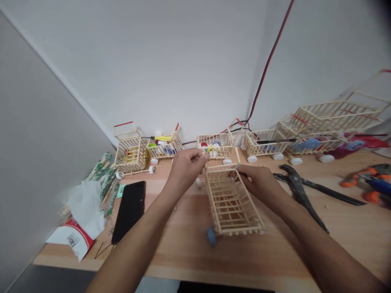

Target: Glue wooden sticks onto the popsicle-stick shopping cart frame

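Where the stick cart [232, 203] sits: mid counter [189, 252], between the two hands and closer to the near edge than to the back row.
Cart material: thin pale wooden sticks glued into an open lattice basket with a slatted floor and walls; box shape, open top facing up.
Cart wheels: round blue cap [210, 235] at the near left corner, small white one [198, 182] at the far left.
Cart axis: long axis runs from near edge to back edge, near end swung slightly right; cannot tell which end is the front.
Left hand [185, 165]: at the cart's far left corner, fingertips pinched together; cannot tell what is between them.
Right hand [259, 181]: fingers closed on the cart's far right rim.
Back edge: row of similar stick carts [215, 146] with white wheels, some holding coloured caps; bigger stick cart [332, 116] at the right.
Left corner: black glossy phone [130, 209] lying flat, crumpled white tissue [87, 207], red-and-white packet [73, 242].
Right side: dark metal pliers [297, 189] lying just beside the right hand; blurred orange-and-blue tool [372, 183] at the right edge.
Counter surface: light wood grain, smooth.
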A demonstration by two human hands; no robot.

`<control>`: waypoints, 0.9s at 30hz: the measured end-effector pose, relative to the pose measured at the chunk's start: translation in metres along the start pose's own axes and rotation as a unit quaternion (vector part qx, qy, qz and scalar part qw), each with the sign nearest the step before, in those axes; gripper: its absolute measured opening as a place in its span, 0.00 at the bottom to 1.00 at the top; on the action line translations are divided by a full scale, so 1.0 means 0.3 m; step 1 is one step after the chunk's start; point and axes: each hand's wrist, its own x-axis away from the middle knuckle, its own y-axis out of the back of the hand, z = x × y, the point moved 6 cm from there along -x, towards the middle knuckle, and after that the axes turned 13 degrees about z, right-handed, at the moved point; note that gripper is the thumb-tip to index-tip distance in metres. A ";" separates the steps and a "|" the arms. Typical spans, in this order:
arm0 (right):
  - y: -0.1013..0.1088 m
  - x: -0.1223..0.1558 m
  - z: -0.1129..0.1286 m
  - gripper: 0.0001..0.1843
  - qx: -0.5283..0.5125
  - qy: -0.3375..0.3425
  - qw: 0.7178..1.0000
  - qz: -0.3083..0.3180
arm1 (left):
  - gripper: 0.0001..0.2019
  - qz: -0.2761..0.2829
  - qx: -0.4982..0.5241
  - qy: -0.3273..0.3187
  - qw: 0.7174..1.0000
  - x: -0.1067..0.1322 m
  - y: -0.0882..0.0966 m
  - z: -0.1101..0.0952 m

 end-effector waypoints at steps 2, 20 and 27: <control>-0.001 0.000 0.000 0.14 0.002 -0.006 1.000 0.003 | 0.16 0.003 0.012 0.006 1.000 0.002 0.000 0.004; 0.001 -0.003 0.008 0.14 -0.014 -0.001 1.000 0.012 | 0.12 0.008 0.082 0.017 0.996 -0.004 0.000 0.031; 0.000 -0.005 0.004 0.15 0.001 0.001 1.000 0.005 | 0.09 -0.148 -0.154 -0.109 0.971 0.040 0.085 -0.113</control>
